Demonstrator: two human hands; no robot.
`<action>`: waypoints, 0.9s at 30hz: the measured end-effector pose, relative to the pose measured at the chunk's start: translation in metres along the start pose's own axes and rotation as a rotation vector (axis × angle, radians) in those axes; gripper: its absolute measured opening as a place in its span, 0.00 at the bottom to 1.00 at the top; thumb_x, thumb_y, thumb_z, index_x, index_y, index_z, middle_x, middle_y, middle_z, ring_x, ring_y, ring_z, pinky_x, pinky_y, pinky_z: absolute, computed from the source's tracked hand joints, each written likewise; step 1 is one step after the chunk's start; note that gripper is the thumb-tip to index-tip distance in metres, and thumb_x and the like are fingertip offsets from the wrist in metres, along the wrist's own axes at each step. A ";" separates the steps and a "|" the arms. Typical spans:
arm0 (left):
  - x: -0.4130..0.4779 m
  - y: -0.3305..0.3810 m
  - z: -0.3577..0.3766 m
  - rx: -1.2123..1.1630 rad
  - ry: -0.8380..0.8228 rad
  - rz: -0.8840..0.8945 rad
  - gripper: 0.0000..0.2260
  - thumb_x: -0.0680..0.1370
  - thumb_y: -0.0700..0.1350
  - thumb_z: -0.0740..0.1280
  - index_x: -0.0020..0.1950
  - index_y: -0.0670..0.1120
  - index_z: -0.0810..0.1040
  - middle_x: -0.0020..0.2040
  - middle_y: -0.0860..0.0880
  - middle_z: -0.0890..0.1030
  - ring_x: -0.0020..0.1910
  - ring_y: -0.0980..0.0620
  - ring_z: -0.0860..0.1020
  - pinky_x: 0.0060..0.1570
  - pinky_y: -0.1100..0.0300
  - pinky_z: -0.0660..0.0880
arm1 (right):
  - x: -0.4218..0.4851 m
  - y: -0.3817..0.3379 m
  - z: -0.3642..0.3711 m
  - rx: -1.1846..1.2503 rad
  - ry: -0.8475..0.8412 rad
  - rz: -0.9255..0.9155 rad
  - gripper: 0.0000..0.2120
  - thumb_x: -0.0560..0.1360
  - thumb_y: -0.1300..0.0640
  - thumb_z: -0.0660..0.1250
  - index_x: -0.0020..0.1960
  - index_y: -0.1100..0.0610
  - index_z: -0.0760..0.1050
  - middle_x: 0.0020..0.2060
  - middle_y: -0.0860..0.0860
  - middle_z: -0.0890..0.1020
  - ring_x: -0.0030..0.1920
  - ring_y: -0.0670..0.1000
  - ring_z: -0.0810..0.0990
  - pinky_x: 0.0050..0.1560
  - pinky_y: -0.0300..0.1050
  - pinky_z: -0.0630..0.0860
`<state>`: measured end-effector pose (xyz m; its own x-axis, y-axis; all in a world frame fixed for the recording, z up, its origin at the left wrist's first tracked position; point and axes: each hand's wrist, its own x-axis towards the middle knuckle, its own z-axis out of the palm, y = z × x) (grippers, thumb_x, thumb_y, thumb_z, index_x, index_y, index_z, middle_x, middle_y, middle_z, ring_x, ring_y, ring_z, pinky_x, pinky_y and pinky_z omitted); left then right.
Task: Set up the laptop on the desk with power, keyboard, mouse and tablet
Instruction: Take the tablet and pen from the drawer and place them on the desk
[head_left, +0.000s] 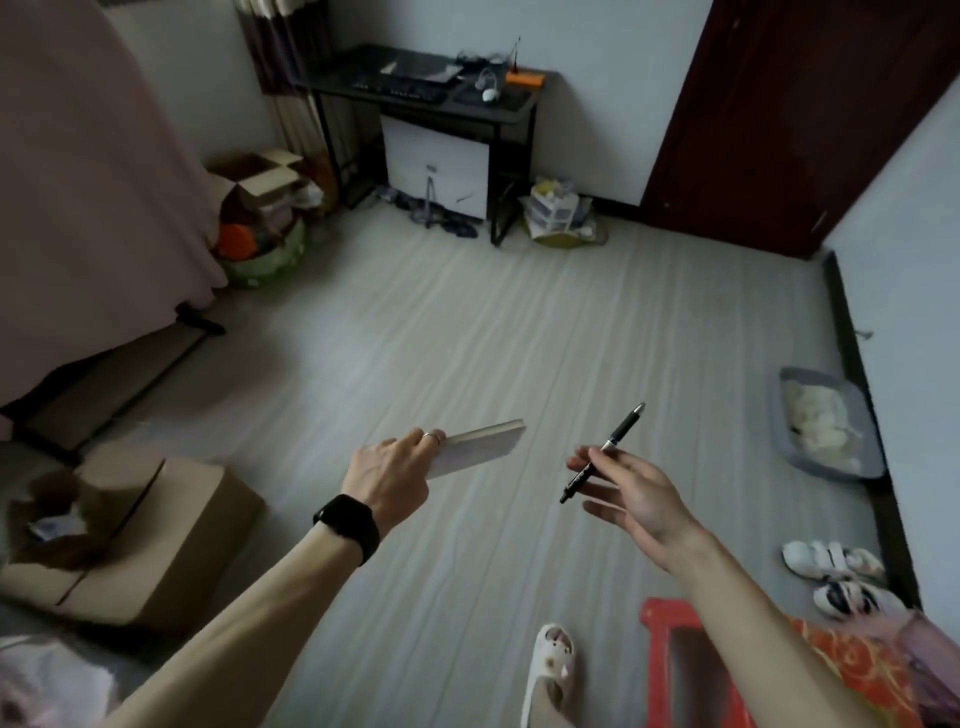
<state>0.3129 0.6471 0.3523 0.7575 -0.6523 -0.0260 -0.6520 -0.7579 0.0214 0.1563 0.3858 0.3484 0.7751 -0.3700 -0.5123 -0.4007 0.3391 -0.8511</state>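
Head view shows the left hand (387, 480) clamped on a thin grey tablet (480, 449), the right hand (631, 491) pinching a black pen (605, 449), the desk (431, 85) far ahead.

Both bare forearms are extended forward from the lower edge of the view, well apart from each other. The left hand (387, 480) is turned back-up, its fingers closed in a grip on a thin flat tablet (475, 449); a ring is worn on 1 finger and a black watch (347, 527) is strapped around the wrist. The right hand (631, 496) is turned palm-inward, and a black pen (602, 452) is pinched between thumb and forefinger while the remaining fingers are spread loosely.
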 end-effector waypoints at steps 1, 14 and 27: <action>0.031 0.000 -0.002 0.000 0.002 -0.018 0.24 0.75 0.40 0.59 0.70 0.55 0.68 0.57 0.54 0.79 0.51 0.47 0.80 0.32 0.58 0.65 | 0.027 -0.019 -0.005 -0.025 0.020 -0.014 0.09 0.80 0.50 0.68 0.54 0.53 0.84 0.54 0.50 0.87 0.49 0.49 0.87 0.49 0.47 0.78; 0.380 -0.076 -0.033 0.002 0.066 -0.193 0.22 0.72 0.40 0.63 0.65 0.56 0.74 0.51 0.54 0.81 0.44 0.45 0.82 0.29 0.60 0.62 | 0.372 -0.240 -0.001 -0.281 -0.028 -0.105 0.10 0.80 0.48 0.67 0.51 0.52 0.83 0.49 0.47 0.87 0.45 0.46 0.87 0.48 0.47 0.77; 0.765 -0.267 -0.055 -0.023 0.082 -0.235 0.21 0.75 0.44 0.63 0.67 0.57 0.71 0.57 0.55 0.80 0.47 0.44 0.82 0.34 0.58 0.68 | 0.722 -0.454 0.131 -0.309 -0.057 -0.150 0.11 0.80 0.48 0.67 0.54 0.53 0.83 0.48 0.45 0.88 0.45 0.44 0.86 0.47 0.45 0.78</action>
<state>1.0684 0.3506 0.3817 0.8891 -0.4551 0.0487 -0.4572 -0.8881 0.0468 0.9617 0.0778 0.3799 0.8591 -0.3438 -0.3791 -0.4026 0.0034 -0.9154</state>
